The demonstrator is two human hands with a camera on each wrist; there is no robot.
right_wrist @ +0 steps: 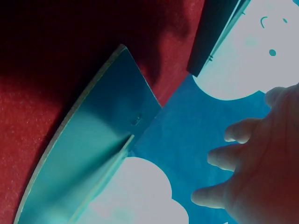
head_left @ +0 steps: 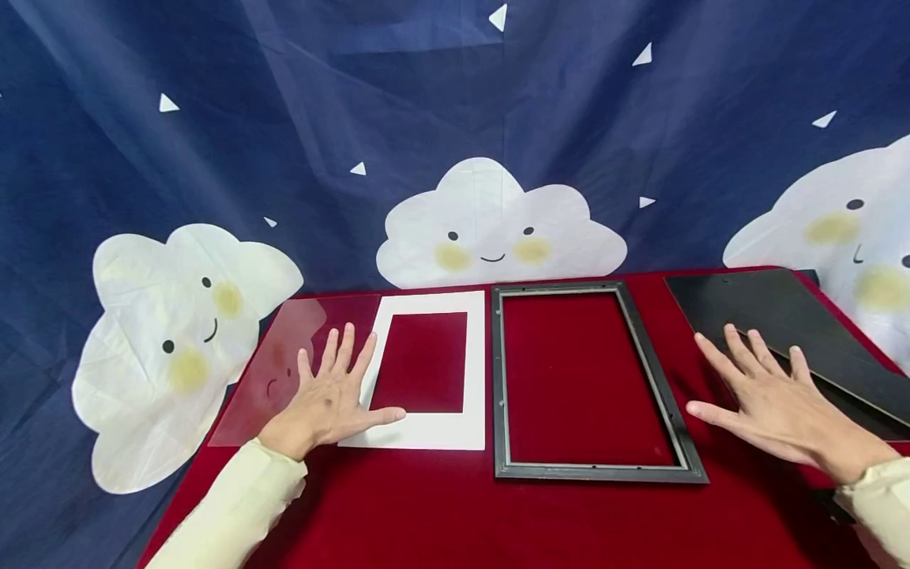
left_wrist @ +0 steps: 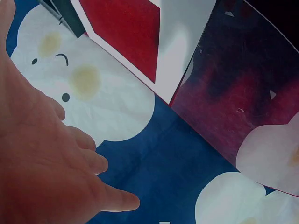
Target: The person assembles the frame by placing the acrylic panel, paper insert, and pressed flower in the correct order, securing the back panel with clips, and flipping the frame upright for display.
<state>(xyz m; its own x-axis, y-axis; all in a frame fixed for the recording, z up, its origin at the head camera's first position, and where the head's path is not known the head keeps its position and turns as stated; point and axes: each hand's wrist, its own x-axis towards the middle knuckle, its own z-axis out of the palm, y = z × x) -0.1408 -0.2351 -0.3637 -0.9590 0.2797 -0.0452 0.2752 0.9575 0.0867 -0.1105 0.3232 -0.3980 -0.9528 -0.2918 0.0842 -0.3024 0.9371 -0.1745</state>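
Dark blue fabric (head_left: 426, 95) printed with smiling white clouds (head_left: 490, 197) and small white triangles hangs behind a worktop (head_left: 441, 514) covered in red cloth, where a person in pale sleeves (head_left: 235, 506) spreads both hands over flat picture-frame parts laid out in a row. At far left, a clear sheet (head_left: 273, 387) lies along the worktop's edge, the red showing through it and pale reflections crossing its surface. The left hand (head_left: 327, 403) is held palm down over the border of that sheet and its neighbour, fingers (head_left: 345, 348) straight and fanned wide, thumb pointing right; whether it touches either piece cannot be told. Next comes a white mat (head_left: 426, 431), its rectangular window filled with the red of the cloth, its left edge meeting the clear sheet. Just beside the mat, right of centre, a dark grey frame (head_left: 600, 473) lies flat, small dark tabs dotting its inner rim. Farther right, apart from the frame, a black board (head_left: 782, 308) lies at an angle; the right wrist view shows a thin flap (right_wrist: 105, 170) standing out from its face. The right hand (head_left: 782, 415) is over the board's near left side, fingers (head_left: 718, 357) also spread wide, contact unclear.
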